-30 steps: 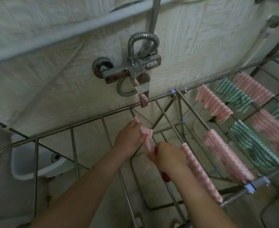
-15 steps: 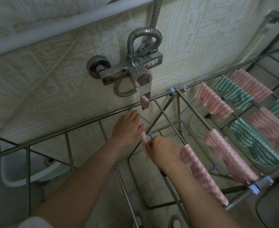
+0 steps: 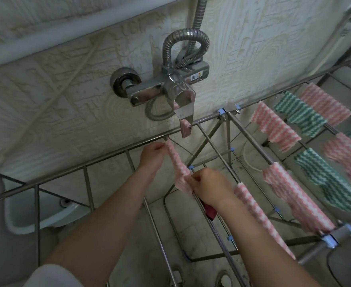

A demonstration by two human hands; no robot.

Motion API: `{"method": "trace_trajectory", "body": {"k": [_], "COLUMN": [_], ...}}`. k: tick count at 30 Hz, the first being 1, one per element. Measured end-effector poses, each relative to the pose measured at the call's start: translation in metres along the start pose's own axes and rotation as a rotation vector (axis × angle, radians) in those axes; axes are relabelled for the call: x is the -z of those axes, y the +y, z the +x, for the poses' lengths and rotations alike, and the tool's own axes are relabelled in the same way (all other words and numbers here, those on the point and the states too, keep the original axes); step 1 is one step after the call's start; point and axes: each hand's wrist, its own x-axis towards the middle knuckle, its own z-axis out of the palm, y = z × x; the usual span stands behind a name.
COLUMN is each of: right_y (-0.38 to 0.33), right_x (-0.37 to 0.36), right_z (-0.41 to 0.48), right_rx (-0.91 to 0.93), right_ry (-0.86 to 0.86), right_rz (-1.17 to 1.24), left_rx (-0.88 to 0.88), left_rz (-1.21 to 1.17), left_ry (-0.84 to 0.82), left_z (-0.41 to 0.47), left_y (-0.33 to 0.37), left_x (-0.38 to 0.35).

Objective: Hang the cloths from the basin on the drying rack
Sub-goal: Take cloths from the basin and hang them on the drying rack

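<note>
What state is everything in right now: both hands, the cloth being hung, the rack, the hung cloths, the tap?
left hand: pinching the far end of the pink cloth.
right hand: pinching its near end.
pink cloth: stretched between the hands, not yet released.
rack: unfolded, standing by the wall.
hung cloths: pink and green, draped over the right-side bars.
tap: no water running.

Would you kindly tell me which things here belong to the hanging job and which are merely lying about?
Job: pink cloth pinched between left hand and right hand; drying rack; hung cloths; basin.
Just lying about: shower tap; shower hose; white pipe.
</note>
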Motion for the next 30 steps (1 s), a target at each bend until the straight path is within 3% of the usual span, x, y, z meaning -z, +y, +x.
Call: {"method": "trace_trajectory", "body": {"k": [5, 10, 12, 14, 16, 19, 25, 28, 30], "right_y": [-0.003, -0.001, 0.001, 0.002, 0.005, 0.011, 0.030, 0.040, 0.043], "right_x": [-0.001, -0.001, 0.000, 0.000, 0.000, 0.002, 0.030, 0.040, 0.045], "right_z": [-0.016, -0.025, -0.026, -0.026, -0.026, -0.029, -0.058, -0.077, -0.086], "right_rx": [0.075, 0.018, 0.009, -0.006, -0.040, -0.065, -0.218, -0.163, -0.082], "right_ry": [0.190, 0.193, 0.185, 0.160, 0.114, 0.075, -0.053, -0.086, -0.125], "right_rz": [-0.068, -0.042, -0.026, 0.021, 0.122, 0.340, 1.129, 1.541, 1.749], "left_rx": [-0.103, -0.083, -0.150, -0.271, -0.372, -0.400, -0.411, -0.433, -0.263], "left_rz": [0.287, 0.415, 0.415, 0.429, 0.537, 0.765, 0.900, 0.600, 0.271], "left_ry": [0.259, 0.290, 0.305, 0.216, 0.006, -0.210, -0.255, -0.205, -0.354], "left_z": [0.009, 0.013, 0.005, -0.011, -0.033, -0.058, -0.064, -0.088, -0.110], "left_y": [0.009, 0.015, 0.017, 0.019, 0.016, 0.004, -0.001, 0.018, 0.035], "left_x": [0.000, 0.002, 0.004, 0.001, -0.006, -0.014, -0.015, -0.012, -0.010]}}
